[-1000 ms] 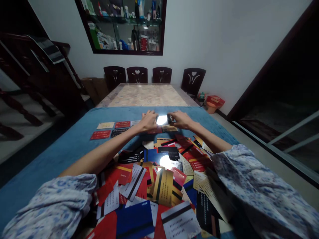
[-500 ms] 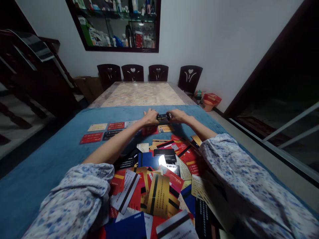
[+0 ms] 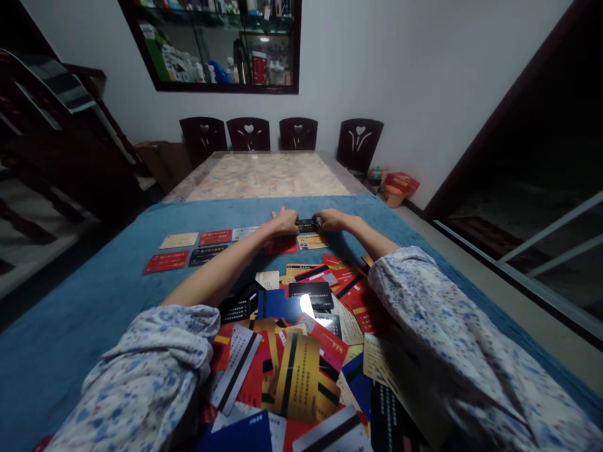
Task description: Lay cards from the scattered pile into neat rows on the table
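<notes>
Both arms reach forward over a heap of plastic cards (image 3: 301, 376). Between my hands is a black card (image 3: 307, 225), lying low over the blue cloth at the far end of the laid-out cards. My left hand (image 3: 285, 222) pinches its left end and my right hand (image 3: 328, 220) its right end. Just in front of it lies a gold card (image 3: 311, 242) with a small figure on it. A red card (image 3: 282, 246) is partly covered by my left hand and forearm. Further left, a cream card (image 3: 179, 241), red cards (image 3: 166, 261) and a black card (image 3: 207, 255) lie in two rows.
A blue cloth (image 3: 94, 301) covers the near part of the table; the bare patterned tabletop (image 3: 273, 176) shows beyond. Several dark chairs (image 3: 298, 134) stand along the far side. A glass-shelved cabinet (image 3: 221, 56) is set in the wall. A red bag (image 3: 401, 182) sits on the floor at right.
The black card between my hands has come down slightly toward the cloth, its near face showing less. Both hands keep their hold. The whole view has shifted a little.
</notes>
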Demonstrator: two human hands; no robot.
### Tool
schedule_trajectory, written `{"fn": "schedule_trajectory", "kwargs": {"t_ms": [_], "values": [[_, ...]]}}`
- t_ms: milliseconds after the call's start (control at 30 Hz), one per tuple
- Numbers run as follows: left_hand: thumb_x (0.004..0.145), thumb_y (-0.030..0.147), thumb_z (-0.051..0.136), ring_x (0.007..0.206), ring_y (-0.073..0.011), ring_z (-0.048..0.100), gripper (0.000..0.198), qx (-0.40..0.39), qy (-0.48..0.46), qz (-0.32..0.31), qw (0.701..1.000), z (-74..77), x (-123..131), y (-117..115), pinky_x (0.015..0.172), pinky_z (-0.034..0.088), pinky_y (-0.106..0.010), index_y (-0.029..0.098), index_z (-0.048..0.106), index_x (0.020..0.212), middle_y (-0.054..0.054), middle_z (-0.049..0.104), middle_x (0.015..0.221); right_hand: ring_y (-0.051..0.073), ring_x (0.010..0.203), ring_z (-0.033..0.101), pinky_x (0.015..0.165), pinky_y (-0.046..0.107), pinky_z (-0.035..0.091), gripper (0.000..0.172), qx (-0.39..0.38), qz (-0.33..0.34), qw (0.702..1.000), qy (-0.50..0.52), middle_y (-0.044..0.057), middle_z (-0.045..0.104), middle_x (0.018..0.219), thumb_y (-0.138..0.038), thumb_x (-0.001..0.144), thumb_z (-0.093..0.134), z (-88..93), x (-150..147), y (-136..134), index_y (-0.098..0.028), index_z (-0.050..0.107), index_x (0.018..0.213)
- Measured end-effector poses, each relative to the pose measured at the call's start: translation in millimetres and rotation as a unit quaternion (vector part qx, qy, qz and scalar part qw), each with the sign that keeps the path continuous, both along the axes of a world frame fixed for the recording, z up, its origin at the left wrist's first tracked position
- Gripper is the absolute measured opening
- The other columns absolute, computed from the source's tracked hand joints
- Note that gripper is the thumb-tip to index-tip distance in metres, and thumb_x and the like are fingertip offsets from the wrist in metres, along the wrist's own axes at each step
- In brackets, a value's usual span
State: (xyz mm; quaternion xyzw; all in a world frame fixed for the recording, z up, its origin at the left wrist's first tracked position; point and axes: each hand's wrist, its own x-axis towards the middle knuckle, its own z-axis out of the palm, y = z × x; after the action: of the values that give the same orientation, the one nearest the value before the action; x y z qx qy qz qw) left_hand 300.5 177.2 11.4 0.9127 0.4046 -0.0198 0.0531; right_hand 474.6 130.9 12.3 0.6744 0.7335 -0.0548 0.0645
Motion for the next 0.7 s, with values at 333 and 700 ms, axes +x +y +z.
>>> {"fn": "schedule_trajectory", "kwargs": {"t_ms": [333, 700], "values": [[0.072, 0.018, 0.062, 0.127, -0.0377, 0.046, 0.033, -0.010, 0.033, -0.004, 0.999, -0.1, 1, 3, 0.103, 0.042, -0.063, 0.016, 0.072, 0.103, -0.017, 0.067, 0.119, 0.024, 0.106, 0.069, 0.083, 0.025, 0.051, 0.063, -0.011, -0.010, 1.000, 0.014, 0.009, 0.075, 0.115, -0.021, 0.076, 0.069, -0.9, 1, 4, -0.021, 0.061, 0.139], [0.073, 0.021, 0.060, 0.125, -0.0366, 0.045, 0.033, 0.005, 0.035, -0.043, 0.998, -5.3, -2, 9, 0.106, 0.036, -0.066, 0.017, 0.071, 0.103, -0.016, 0.068, 0.115, 0.025, 0.105, 0.069, 0.082, 0.026, 0.050, 0.051, -0.011, 0.021, 1.000, 0.003, 0.011, 0.075, 0.115, -0.018, 0.079, 0.065, 2.4, -3, -1, -0.019, 0.068, 0.130]]}}
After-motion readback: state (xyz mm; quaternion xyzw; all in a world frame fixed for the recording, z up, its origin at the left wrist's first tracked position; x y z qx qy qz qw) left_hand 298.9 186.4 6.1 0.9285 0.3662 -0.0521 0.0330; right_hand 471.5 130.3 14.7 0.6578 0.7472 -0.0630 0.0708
